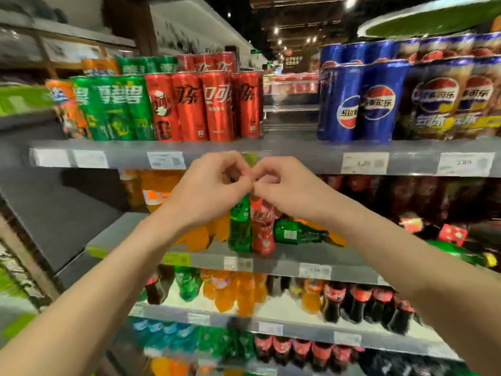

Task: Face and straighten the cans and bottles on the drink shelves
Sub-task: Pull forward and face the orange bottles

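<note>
Both forearms reach in from the near edge and meet at the middle of the view. The left hand (pixel 214 185) has its fingers curled at the top of an upright green bottle (pixel 240 226), and the right hand (pixel 282 185) has its fingers curled at the top of an upright red bottle (pixel 263 229); the fingertips of the two hands touch, and the caps are hidden under them, so the grip looks like a pinch on each bottle top. The two bottles stand side by side, touching, at the front edge of the middle shelf (pixel 311 256). Just right of them a second green bottle (pixel 295 233) lies on its side on the same shelf, its neck pointing right. Orange bottles (pixel 195 237) stand behind and to the left, partly hidden by the left wrist. Below, nearer shelves carry rows of orange, green and dark cola bottles (pixel 363 305), blurred. Above the hands, the upper shelf (pixel 298 156) carries price tags along its front lip. On it stand green cans (pixel 119 107) and red cans (pixel 211 104) at the left, then a gap, then blue cans (pixel 363 101) and dark cans (pixel 447 101) at the right. Farther off, the store ceiling lights show through the gap.
</note>
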The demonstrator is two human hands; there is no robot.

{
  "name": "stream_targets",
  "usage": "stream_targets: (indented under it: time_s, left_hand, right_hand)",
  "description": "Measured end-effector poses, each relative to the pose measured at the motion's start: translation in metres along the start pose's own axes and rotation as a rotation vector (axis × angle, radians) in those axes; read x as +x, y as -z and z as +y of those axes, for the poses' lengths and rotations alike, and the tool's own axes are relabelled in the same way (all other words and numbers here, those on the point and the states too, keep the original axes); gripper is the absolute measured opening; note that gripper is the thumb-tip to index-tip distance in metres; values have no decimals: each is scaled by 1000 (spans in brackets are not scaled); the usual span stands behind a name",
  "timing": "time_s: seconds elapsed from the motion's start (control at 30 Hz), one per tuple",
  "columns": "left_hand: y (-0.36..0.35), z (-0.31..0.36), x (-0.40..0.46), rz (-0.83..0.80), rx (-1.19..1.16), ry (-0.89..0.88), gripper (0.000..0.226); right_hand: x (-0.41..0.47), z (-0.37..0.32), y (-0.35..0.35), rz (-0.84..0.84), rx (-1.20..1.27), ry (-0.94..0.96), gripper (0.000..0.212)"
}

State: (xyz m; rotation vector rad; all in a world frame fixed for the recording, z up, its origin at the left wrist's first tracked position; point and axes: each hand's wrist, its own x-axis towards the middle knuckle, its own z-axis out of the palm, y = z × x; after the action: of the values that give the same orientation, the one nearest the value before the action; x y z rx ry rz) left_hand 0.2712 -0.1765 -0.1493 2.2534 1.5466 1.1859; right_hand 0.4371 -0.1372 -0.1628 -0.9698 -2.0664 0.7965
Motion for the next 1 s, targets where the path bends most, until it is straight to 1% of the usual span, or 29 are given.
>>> stream_targets:
  time_s: [0.07,0.13,0.3,0.43,0.5,0.6,0.67,0.8,0.9,1.0]
  left_hand:
    - [11,-19,-10,-34,-11,39,17]
    - [19,-39,-17,-59,-21,57,18]
    - [25,-96,-19,-122,-25,92,11]
    - [18,-157,-14,-175,-73,87,10]
    - [11,-194,-12,-186,-97,96,12]
    - [6,-239,-9,-116,-117,88,16]
    - [1,-263,-9,-46,-144,80,16]
    - [-11,-297,-19,100,-188,5,26]
    - [-27,-310,-30,193,-281,-76,25]
    - [-48,-323,-37,219,-268,-136,24]
  right_hand:
    - [5,-3,-17,-39,-20,11,11]
    - [10,-6,-31,-76,-42,6,11]
    - [29,-1,-68,-166,-94,-38,13]
    - [64,23,-114,-172,-140,-66,13]
    - [82,42,-146,-167,-101,-98,9]
    - [110,65,-183,-73,-47,-117,6]
    - [122,74,-203,0,1,-96,6]
    - [124,90,-233,121,8,55,9]
    - [113,110,-258,250,-31,168,7]
    - [105,134,-278,346,-61,199,11]
